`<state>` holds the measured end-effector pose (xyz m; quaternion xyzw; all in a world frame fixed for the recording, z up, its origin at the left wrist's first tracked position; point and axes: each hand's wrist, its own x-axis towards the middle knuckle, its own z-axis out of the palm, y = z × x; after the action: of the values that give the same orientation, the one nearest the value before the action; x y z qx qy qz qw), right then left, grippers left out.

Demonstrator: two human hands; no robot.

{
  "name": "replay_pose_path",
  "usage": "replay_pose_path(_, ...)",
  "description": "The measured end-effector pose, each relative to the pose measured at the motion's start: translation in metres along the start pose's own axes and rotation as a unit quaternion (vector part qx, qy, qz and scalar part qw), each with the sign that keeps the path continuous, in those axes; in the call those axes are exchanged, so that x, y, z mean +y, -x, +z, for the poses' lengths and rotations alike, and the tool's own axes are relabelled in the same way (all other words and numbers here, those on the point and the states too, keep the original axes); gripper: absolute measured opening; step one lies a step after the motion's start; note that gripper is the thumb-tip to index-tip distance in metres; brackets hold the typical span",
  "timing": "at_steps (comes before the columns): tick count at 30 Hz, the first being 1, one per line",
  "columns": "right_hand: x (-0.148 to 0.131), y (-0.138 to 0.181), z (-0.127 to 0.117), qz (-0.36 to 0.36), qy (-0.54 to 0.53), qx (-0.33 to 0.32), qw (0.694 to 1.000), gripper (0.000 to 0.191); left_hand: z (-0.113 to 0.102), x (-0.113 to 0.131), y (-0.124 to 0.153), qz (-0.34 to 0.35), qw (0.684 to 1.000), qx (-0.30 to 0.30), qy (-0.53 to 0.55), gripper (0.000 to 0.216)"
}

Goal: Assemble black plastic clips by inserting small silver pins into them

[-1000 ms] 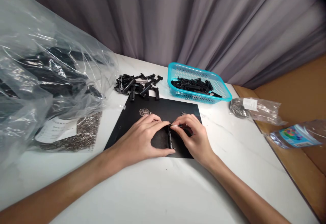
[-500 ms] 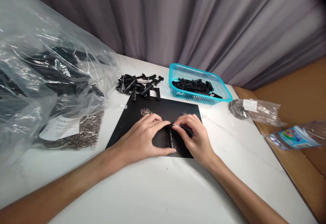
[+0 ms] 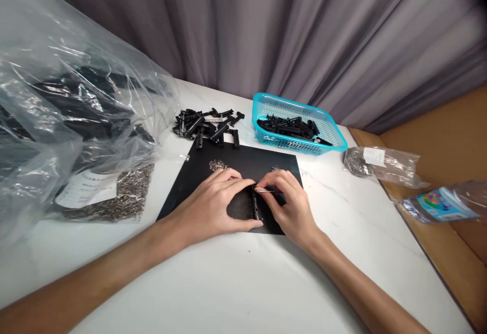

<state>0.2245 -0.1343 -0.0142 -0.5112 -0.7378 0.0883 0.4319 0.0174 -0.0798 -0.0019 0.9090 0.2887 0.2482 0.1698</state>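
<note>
My left hand [image 3: 216,199] grips a narrow black plastic part [image 3: 255,205] by its two ends, thumb at the near end and forefinger at the far end. The part stands over a black mat [image 3: 201,172]. With thumb and fingers pinched, my right hand [image 3: 291,202] holds a thin metal rod-like tool [image 3: 265,190] at the part's far end. Fingers hide much of the tool, so its kind does not show. Beyond my hands, a small heap of metal pieces [image 3: 217,164] and a smaller heap [image 3: 275,169] lie on the mat.
Black plastic parts [image 3: 207,126] are piled behind the mat. A blue basket [image 3: 338,139] holds more. Left stand a large clear bag [image 3: 114,60] and a bag of metal pieces [image 3: 129,192]. Right lie a small bag [image 3: 395,164] and a plastic bottle [image 3: 441,205].
My right hand and the thin tool have shifted slightly at the black part's far end. My left hand keeps its grip nearly unmoved.
</note>
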Motion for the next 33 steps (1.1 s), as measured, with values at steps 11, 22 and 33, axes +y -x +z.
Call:
replay_pose_path(11, -0.004, 0.000, 0.001, -0.012, 0.074, -0.011, 0.997, 0.008, -0.001, 0.001, 0.000, 0.001, 1.000, 0.002, -0.007, 0.063)
replay_pose_path(22, -0.004, 0.006, 0.007, -0.021, 0.053, 0.026, 0.998, 0.018, -0.001, 0.001, -0.001, 0.002, 1.000, 0.010, 0.016, 0.059)
replay_pose_path(33, -0.010, 0.002, -0.004, 0.077, -0.119, 0.001, 0.990, 0.015, 0.001, -0.002, 0.000, -0.018, 1.000, 0.002, 0.021, 0.066)
